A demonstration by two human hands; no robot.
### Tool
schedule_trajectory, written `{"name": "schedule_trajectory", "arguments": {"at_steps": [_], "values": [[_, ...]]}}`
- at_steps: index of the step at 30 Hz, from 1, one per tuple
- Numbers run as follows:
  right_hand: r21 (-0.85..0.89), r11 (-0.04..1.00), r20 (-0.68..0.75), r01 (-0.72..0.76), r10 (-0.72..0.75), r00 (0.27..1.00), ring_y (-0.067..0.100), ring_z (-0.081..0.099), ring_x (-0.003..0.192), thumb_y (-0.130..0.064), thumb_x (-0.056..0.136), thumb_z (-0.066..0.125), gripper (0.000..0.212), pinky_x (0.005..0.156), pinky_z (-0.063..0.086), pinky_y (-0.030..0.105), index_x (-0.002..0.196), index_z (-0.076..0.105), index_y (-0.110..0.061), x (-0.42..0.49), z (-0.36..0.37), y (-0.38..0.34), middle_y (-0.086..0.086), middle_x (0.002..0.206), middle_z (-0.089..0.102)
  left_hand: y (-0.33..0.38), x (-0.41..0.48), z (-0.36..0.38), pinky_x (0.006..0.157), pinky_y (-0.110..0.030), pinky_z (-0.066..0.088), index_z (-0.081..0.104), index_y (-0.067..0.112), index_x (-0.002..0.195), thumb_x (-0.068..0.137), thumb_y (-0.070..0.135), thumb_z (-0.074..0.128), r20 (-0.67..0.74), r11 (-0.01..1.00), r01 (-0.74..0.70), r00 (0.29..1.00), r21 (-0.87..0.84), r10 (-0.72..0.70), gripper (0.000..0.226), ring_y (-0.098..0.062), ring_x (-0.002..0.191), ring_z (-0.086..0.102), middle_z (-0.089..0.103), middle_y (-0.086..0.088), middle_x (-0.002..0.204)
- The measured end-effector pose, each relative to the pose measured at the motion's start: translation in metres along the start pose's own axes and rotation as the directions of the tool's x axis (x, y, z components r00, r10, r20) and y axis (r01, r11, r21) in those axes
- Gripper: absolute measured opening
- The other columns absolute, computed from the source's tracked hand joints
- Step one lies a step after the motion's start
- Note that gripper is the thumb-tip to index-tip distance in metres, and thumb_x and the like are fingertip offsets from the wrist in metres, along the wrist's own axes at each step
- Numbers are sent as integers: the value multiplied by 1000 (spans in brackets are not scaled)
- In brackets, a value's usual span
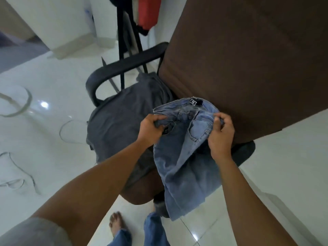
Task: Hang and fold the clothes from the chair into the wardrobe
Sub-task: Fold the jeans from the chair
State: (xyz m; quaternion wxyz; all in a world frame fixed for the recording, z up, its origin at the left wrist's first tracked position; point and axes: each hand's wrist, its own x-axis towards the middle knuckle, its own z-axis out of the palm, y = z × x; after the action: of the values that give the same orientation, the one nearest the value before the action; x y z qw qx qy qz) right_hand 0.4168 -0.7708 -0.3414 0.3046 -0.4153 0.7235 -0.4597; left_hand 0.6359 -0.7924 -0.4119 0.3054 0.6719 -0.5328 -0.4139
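A pair of light blue denim shorts (pixel 179 162) hangs in front of the brown office chair (pixel 239 59), its black label at the waistband facing up. My left hand (pixel 150 129) grips the waistband on the left side. My right hand (pixel 221 134) pinches the waistband on the right side. The legs of the shorts droop past the seat edge. A dark grey garment (pixel 119 121) lies spread over the chair's seat, beside my left hand.
The chair's black armrest (pixel 124 66) curves at the left. A black stand (pixel 124 41) with a red cloth (pixel 148 11) rises behind it. White cables (pixel 21 103) trail over the glossy white floor. My bare foot (pixel 117 224) stands below the chair.
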Motion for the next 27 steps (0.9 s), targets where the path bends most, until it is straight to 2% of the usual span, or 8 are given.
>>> {"name": "schedule_trajectory", "arguments": {"at_steps": [5, 8, 10, 13, 17, 20, 24, 27], "values": [[58, 994, 18, 94, -96, 995, -4, 58, 63, 1, 90, 65, 25, 62, 51, 16, 111, 60, -10, -7, -67, -96, -3, 92, 63, 116, 3, -78, 68, -4, 39, 70, 16, 116, 83, 6, 75, 16, 957, -291, 957, 13, 291, 34, 2, 71, 53, 52, 9, 94], [-10, 977, 5, 213, -213, 977, -3, 61, 89, 2, 93, 60, 20, 82, 52, 18, 104, 66, -14, -21, -105, -150, -6, 106, 66, 172, -9, -115, 69, -5, 36, 70, 16, 118, 83, 9, 77, 120, 891, -449, 890, 63, 440, 37, 5, 71, 51, 50, 3, 96], [-49, 965, -62, 257, -260, 964, 6, 62, 91, 2, 96, 57, 23, 86, 51, 19, 97, 69, -18, -40, -129, -183, -6, 104, 68, 199, -25, -135, 70, -4, 36, 70, 17, 120, 83, 10, 78, 151, 852, -521, 848, 51, 509, 38, 4, 71, 51, 50, 2, 96], [-91, 947, -186, 308, -320, 929, 13, 64, 95, 2, 96, 57, 23, 91, 53, 25, 103, 72, -14, -81, -163, -230, 4, 106, 69, 240, -57, -163, 72, -19, 44, 71, 24, 120, 83, 16, 78, 137, 805, -593, 797, -12, 588, 39, -3, 71, 53, 54, 1, 95], [-228, 902, -293, 365, -422, 858, 14, 60, 93, 0, 95, 57, 25, 87, 50, 28, 109, 72, -14, -137, -199, -297, 0, 107, 65, 302, -96, -205, 70, -22, 46, 69, 28, 121, 84, 16, 76, 119, 674, -729, 663, -125, 739, 40, -2, 73, 55, 54, 11, 98], [-310, 861, -378, 402, -500, 779, 14, 59, 95, 0, 95, 57, 26, 86, 48, 25, 111, 72, -15, -175, -227, -347, 2, 109, 64, 354, -122, -244, 74, -35, 54, 65, 35, 124, 85, 14, 74, 97, 566, -808, 558, -161, 824, 44, -16, 80, 61, 58, 4, 105], [-407, 819, -441, 404, -563, 698, 19, 63, 102, 1, 93, 57, 26, 96, 51, 34, 108, 74, -12, -219, -279, -406, 8, 113, 68, 421, -156, -300, 90, -35, 54, 67, 29, 124, 84, 9, 71, 6, 493, -851, 500, -178, 866, 45, -18, 95, 64, 62, 4, 117], [-451, 811, -491, 372, -573, 656, 22, 63, 97, 1, 93, 56, 26, 91, 52, 35, 104, 75, -11, -249, -318, -442, 9, 111, 70, 458, -180, -340, 87, -39, 57, 69, 30, 120, 82, 9, 69, -69, 464, -861, 486, -211, 871, 44, -13, 83, 65, 63, 4, 121]]}}
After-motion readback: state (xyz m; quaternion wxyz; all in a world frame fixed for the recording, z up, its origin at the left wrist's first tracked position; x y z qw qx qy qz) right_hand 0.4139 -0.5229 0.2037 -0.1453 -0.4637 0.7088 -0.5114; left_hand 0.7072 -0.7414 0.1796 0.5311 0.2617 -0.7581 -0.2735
